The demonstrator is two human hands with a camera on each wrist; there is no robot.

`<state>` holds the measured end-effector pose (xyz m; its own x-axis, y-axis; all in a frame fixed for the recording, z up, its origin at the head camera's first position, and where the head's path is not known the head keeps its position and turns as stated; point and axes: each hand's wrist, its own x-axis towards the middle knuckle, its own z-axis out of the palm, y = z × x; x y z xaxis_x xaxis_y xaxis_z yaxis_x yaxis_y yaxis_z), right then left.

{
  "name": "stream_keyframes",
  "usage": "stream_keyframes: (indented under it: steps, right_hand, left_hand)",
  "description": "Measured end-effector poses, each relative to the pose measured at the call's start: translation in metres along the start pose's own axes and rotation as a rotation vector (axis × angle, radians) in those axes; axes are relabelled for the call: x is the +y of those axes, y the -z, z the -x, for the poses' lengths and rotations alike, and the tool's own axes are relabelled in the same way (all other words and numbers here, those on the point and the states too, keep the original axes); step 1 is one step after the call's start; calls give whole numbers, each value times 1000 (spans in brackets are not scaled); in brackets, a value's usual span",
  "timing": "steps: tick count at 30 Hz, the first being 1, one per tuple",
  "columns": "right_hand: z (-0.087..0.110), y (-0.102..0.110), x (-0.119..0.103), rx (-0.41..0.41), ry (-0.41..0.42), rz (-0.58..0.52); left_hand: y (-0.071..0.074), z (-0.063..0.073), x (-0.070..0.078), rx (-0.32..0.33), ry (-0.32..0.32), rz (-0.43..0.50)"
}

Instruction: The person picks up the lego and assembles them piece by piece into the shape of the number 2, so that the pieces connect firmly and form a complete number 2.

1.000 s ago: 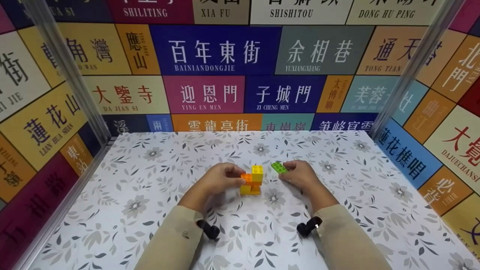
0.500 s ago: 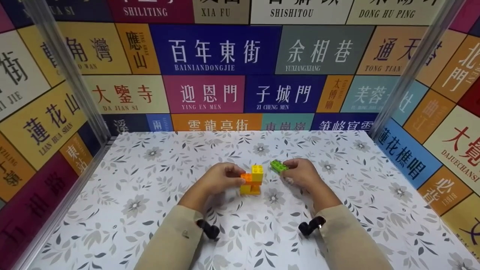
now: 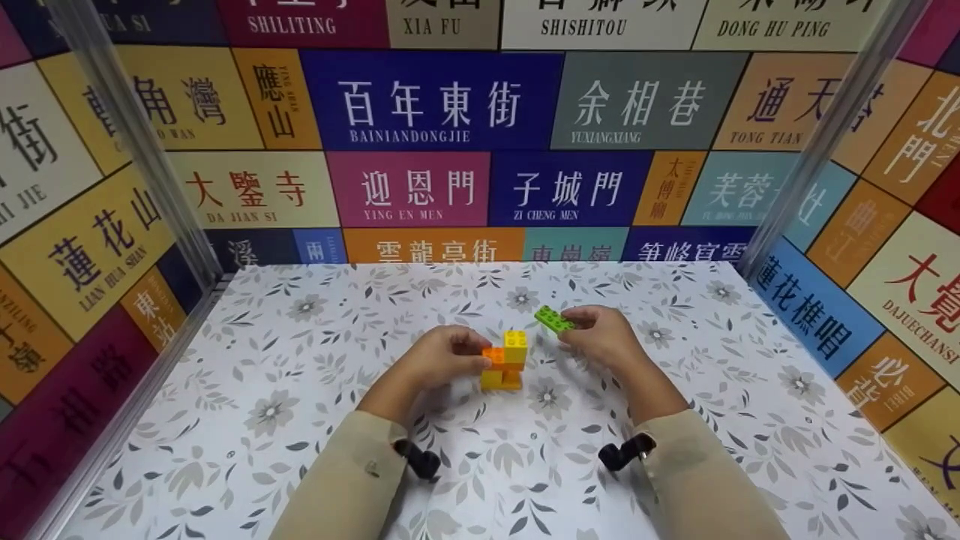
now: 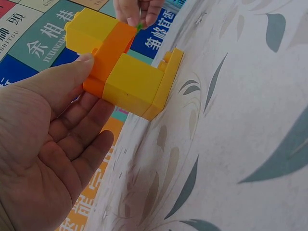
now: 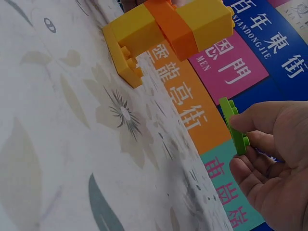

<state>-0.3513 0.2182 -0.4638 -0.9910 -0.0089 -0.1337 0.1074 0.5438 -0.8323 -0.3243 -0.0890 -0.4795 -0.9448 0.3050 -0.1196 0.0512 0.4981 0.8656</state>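
Observation:
A small stack of yellow and orange toy building bricks point(image 3: 513, 349) stands upright near the middle of the table. In the left wrist view, its orange brick point(image 4: 111, 52) sits between two yellow ones, over a thin yellow plate point(image 4: 169, 79) at the bottom. My left hand point(image 3: 439, 357) pinches the stack at the orange brick, thumb on one side and fingers behind. To the right, my right hand point(image 3: 600, 332) holds a flat green studded brick point(image 3: 553, 319) by its near end. The right wrist view has thumb and fingers pinching this green brick point(image 5: 233, 126), studs toward the hand.
A white floral cloth point(image 3: 315, 450) covers the table. Colourful printed panels point(image 3: 435, 101) stand at the back and both sides, with clear corner posts point(image 3: 814, 127). Black wrist devices point(image 3: 626, 452) project inward from both sleeves.
My right hand has raised the green brick slightly, moving it back and a little left, and its tilt has shifted along the way. The left hand and the stack stay in place.

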Motion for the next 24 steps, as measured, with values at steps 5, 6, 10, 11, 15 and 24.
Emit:
stream_keyframes:
  steps: [5,6,10,11,15,24]
  right_hand:
    - [3,2,-8,0,28,-10]
    - [4,3,-9,-2,38,-7]
    - [10,3,-17,-9,81,11]
    - [12,2,-20,-10,92,16]
    - [18,-1,-28,-17,127,14]
    - [35,-12,-42,-66,246,-18]
  left_hand:
    - [-2,1,1,12,19,1]
    - [-2,1,1,13,22,1]
    - [-2,1,1,17,28,3]
    - [-2,1,1,17,28,6]
    - [-1,1,2,14,41,26]
    - [1,0,2,1,31,31]
